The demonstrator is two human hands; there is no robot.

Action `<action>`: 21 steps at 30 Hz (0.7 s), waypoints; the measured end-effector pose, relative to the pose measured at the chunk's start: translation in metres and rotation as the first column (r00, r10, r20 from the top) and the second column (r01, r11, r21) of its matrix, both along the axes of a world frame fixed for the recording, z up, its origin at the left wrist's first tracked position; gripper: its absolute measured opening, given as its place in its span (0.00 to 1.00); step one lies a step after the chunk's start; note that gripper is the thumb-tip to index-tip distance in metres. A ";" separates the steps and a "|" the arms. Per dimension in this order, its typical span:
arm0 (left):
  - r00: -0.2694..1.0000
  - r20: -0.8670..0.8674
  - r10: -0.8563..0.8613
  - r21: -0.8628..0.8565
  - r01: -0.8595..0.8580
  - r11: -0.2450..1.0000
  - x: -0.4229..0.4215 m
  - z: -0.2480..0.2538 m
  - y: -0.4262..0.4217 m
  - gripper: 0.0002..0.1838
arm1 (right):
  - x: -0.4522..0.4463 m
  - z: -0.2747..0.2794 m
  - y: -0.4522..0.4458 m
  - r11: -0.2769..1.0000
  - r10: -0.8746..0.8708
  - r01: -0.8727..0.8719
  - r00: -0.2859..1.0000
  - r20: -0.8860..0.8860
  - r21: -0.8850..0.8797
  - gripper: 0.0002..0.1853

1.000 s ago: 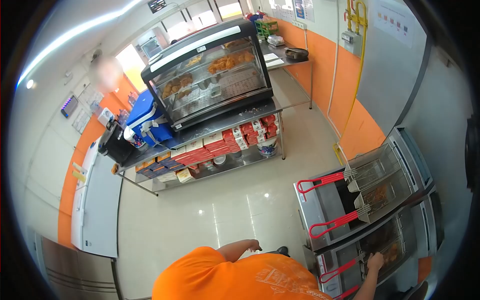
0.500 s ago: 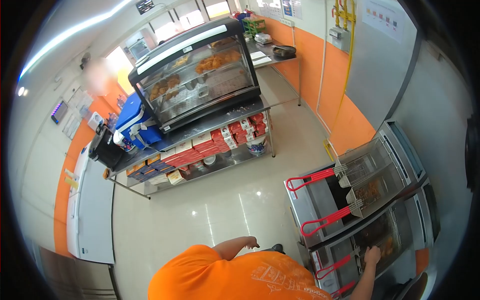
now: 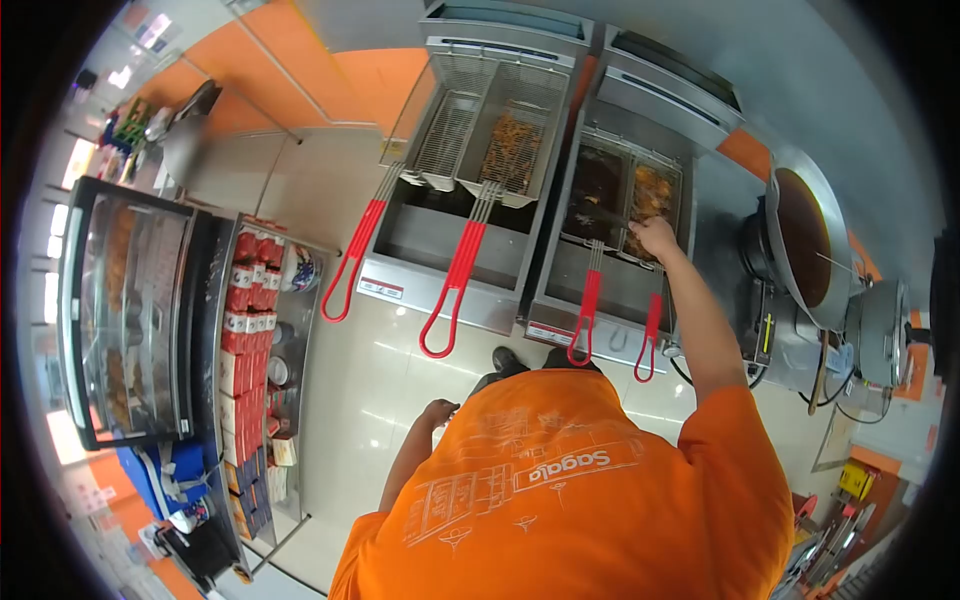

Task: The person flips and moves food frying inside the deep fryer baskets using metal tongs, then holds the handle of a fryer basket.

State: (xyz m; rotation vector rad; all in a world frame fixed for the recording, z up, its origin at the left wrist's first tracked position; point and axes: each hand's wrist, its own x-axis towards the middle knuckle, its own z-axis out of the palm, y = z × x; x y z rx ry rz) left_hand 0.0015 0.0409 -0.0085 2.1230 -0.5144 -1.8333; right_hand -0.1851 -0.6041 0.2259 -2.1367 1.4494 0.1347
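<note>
Here, right hand [image 3: 653,240] at basket [image 3: 681,195] — browned food [image 3: 652,190] inside, left hand [image 3: 438,411] lowered

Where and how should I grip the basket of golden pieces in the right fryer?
Probably a fist round its red handle, from the front: long and looped, it points towards you past the front edge of the right fryer, away from the golden pieces.

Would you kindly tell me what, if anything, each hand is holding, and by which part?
Whether the right hand over the right-hand fryer holds anything cannot be told; the left hand shows no object.
</note>
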 end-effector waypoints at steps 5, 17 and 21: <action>1.000 0.005 0.001 0.081 -0.001 0.997 0.005 0.040 -0.028 0.28 | -0.007 -0.016 -0.001 0.993 -0.111 0.105 0.985 0.133 0.053 0.26; 0.981 -0.037 0.192 0.067 -0.189 0.980 0.017 0.014 -0.024 0.27 | 0.019 0.050 0.039 0.978 0.020 -0.049 0.990 -0.142 -0.201 0.27; 0.996 -0.008 0.084 0.038 -0.084 0.996 0.007 0.020 -0.013 0.27 | 0.027 0.049 0.048 0.940 0.197 -0.268 0.932 -0.305 -0.210 0.22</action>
